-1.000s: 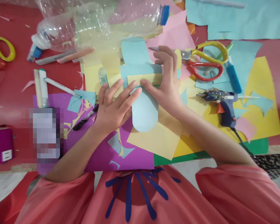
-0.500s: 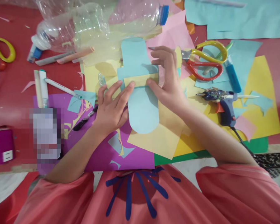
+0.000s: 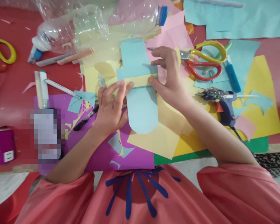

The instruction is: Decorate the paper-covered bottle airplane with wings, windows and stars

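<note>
A light-blue paper cutout [image 3: 142,109] with rounded ends lies in front of me. A narrow pale-yellow paper strip [image 3: 141,81] crosses its middle. With fingers stretched and apart, my left hand [image 3: 109,107] is open and rests its fingertips at the strip's left end. Its thumb stays lower, beside the cutout's left edge. My right hand [image 3: 169,79] presses its thumb on the strip's right end, its other fingers curved above. Beyond those fingers lie scissors [image 3: 189,57] with yellow and red handles. Under the cutout is a sheet of pale-yellow paper [image 3: 163,137].
Clear plastic bottles [image 3: 60,32] lie at the back left. A glue gun [image 3: 226,104] rests at the right, trailing its cord. Left are a black marker [image 3: 85,119], white pens [image 3: 63,88] and a blurred phone [image 3: 45,133]. Purple paper [image 3: 135,158] and scraps cover the near side.
My left fingertips have shifted slightly left along the strip, and its index finger is more raised. The right hand keeps its thumb on the strip; the cutout has hardly moved.
</note>
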A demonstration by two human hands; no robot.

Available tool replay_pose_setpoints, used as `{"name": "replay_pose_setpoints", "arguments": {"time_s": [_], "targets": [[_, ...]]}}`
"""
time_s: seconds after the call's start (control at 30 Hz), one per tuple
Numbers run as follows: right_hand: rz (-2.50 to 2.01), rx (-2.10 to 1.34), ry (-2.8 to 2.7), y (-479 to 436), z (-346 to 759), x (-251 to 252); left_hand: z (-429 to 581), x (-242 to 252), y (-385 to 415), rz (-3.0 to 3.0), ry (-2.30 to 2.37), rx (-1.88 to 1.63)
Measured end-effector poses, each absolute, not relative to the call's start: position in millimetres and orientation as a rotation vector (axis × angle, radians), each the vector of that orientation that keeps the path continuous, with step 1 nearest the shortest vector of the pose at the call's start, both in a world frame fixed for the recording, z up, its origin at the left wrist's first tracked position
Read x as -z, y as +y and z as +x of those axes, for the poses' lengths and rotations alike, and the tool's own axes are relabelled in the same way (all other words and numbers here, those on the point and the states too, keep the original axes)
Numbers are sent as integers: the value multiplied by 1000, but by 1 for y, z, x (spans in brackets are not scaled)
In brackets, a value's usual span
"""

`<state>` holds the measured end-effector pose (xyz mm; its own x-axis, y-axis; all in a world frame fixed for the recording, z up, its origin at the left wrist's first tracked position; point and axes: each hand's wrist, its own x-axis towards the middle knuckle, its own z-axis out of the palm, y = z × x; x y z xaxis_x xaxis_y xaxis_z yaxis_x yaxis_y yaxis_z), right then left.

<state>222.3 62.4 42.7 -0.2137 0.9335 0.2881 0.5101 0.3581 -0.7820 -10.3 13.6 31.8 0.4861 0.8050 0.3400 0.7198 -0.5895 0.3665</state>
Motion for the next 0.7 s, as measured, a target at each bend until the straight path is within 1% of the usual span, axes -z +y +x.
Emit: {"name": "replay_pose_setpoints", "arguments": {"time_s": [0.17,0.33,0.43,0.6,0.7], "targets": [[-1266,-748,-1856,62,227,-49,-13,-35,12,2528,1303,-869],[-1272,-718,-1824,59,226,-38,-16,-40,10,2620,1250,-1018],[-1260,-683,-1831,59,224,-31,-14,-38,11,2643,1174,-1001],[-1277,-670,-1826,59,222,-32,-13,-32,12,2515,1337,-768],[-1279,-704,-1844,60,225,-39,-14,-33,12,2583,1252,-823]]}}
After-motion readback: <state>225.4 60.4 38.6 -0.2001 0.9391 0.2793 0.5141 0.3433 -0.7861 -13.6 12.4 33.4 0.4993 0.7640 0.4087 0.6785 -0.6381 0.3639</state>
